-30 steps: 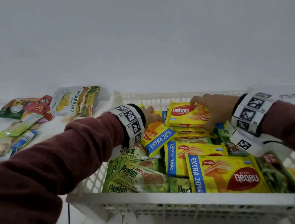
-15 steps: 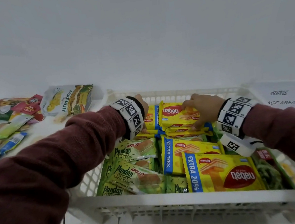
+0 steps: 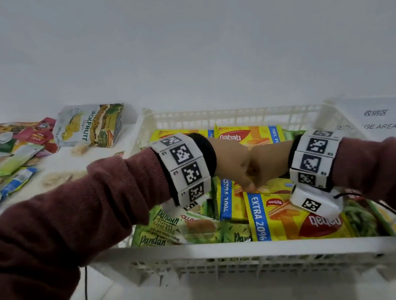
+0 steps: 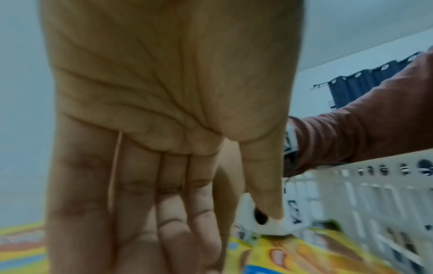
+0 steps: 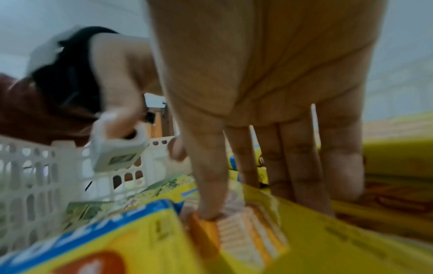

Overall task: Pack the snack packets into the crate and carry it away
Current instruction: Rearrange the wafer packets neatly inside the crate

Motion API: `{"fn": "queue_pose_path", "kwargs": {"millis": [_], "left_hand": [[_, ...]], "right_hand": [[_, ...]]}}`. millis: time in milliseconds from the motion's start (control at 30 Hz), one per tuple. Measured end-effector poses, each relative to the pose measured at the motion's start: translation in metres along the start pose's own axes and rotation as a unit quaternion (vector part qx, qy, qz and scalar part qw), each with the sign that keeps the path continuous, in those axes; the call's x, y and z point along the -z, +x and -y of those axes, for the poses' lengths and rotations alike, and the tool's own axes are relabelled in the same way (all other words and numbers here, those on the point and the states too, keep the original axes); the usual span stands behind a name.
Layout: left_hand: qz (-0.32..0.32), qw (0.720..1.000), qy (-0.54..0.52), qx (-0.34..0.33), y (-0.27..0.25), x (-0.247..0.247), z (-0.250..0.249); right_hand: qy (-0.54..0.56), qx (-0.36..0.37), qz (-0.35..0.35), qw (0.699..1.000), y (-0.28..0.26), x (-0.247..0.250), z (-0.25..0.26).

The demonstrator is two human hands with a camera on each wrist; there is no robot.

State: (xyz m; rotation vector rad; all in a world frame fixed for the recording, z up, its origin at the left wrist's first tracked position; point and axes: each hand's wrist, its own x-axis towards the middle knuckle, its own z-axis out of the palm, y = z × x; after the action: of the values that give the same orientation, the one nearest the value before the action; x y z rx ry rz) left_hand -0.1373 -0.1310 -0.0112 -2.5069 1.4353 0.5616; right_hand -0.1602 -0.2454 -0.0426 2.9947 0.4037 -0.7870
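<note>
Head view: white perforated plastic crate (image 3: 242,256) on the white bench (image 3: 74,170), filled with flat yellow wafer packets (image 3: 297,217) and green pandan cake packets (image 3: 166,228); left hand (image 3: 231,163) and right hand (image 3: 268,163) side by side over the middle of the load, fingers angled down onto a yellow packet; fingertips hidden behind the knuckles. More loose snack pouches (image 3: 89,125) lying on the bench left of the crate, so packing judged unfinished: present step a pressing-flat of the stacked packets; next move calls for reaching left for the remaining pouches. Left wrist view: left palm and fingers (image 4: 164,185) straight and extended, gripping nothing, tips cut off at the lower edge. Right wrist view: right fingers (image 5: 211,176) straight, tips resting on the yellow packet, nothing pinched; heavy blur, print illegible. Crate's far right corner cut off in the head view.
</note>
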Motion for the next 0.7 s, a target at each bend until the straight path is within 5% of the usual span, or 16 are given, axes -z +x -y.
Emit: {"fn": "queue_pose_path", "kwargs": {"millis": [200, 400, 567, 700], "left_hand": [[0.032, 0.993, 0.102, -0.047, 0.005, -0.021, -0.045], [0.019, 0.989, 0.137, -0.056, 0.004, -0.028, -0.052], [0.011, 0.999, 0.018, -0.047, -0.006, -0.010, -0.044], [-0.029, 0.995, -0.081, -0.045, -0.020, 0.016, -0.024]], "right_hand": [[0.017, 0.005, -0.008, 1.000, 0.006, 0.002, -0.009], [0.167, 0.027, -0.008, 0.986, 0.006, 0.008, -0.021], [0.196, 0.056, -0.006, 0.979, -0.012, 0.028, -0.028], [0.209, 0.073, -0.084, 0.972, -0.029, 0.052, -0.039]]}}
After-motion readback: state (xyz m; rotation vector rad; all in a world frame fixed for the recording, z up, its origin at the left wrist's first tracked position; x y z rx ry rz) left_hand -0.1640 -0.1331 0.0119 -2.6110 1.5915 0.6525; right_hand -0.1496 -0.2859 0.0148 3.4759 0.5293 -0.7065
